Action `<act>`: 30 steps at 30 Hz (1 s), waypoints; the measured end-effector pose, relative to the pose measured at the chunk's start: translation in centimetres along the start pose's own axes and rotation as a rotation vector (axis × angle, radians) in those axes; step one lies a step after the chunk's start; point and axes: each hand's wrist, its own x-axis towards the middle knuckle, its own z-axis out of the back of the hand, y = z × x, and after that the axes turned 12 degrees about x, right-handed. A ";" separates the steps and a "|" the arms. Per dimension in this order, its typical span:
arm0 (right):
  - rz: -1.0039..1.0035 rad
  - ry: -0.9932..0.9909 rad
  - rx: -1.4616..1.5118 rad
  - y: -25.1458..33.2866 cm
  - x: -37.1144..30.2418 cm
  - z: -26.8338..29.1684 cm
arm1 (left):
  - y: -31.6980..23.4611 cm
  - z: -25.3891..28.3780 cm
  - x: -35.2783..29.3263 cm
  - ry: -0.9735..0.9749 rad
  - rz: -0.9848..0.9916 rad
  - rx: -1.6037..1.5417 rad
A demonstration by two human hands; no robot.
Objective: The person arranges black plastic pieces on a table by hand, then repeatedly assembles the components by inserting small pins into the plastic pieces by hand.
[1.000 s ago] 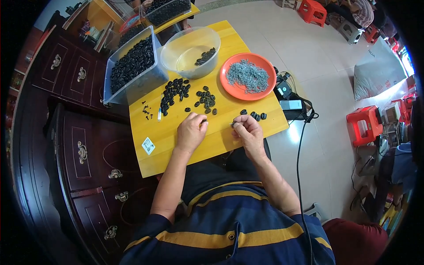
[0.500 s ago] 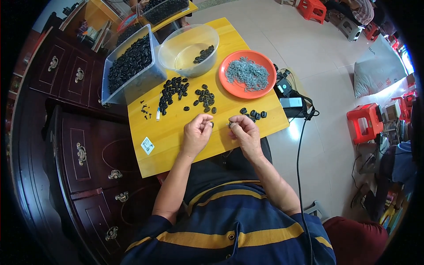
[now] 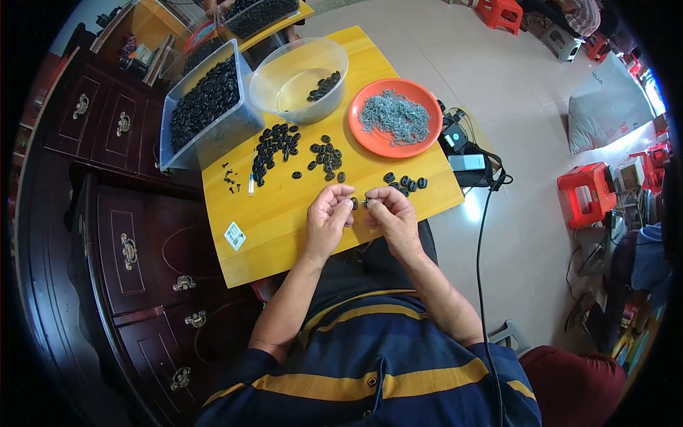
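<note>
My left hand (image 3: 330, 219) pinches a small black oval plastic piece (image 3: 354, 203) between thumb and fingertips, above the near edge of the yellow table (image 3: 284, 245). Facing it closely, my right hand (image 3: 392, 218) is closed on a small thin metal pin (image 3: 366, 203), mostly covered by the thumb and forefinger. Whether pin and piece touch is too small to tell. Several matching black pieces (image 3: 405, 183) lie beyond my right hand. A loose group (image 3: 326, 158) and a denser pile (image 3: 275, 146) of them lie farther left.
An orange plate (image 3: 361, 135) holds many thin silver metal pins. Behind the piles stand a clear round tub (image 3: 267, 89) and a bin (image 3: 213, 128) full of black pieces. Small dark bits (image 3: 231, 179) and a white label (image 3: 235, 235) lie left. A black cable (image 3: 481, 263) hangs right.
My left hand has moved right, bringing the black oval piece close to the pin in my right hand. The right hand has shifted only slightly left.
</note>
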 end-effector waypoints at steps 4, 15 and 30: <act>-0.004 -0.021 -0.043 0.0 -0.1 0.2 | 0.0 -0.1 0.1 -0.004 -0.030 0.014; 0.036 -0.027 -0.073 0.0 -0.3 0.0 | -0.1 -0.2 0.2 0.025 -0.051 0.060; 0.058 -0.047 -0.107 -0.2 -0.4 0.1 | -0.2 -0.4 0.5 0.054 -0.163 0.263</act>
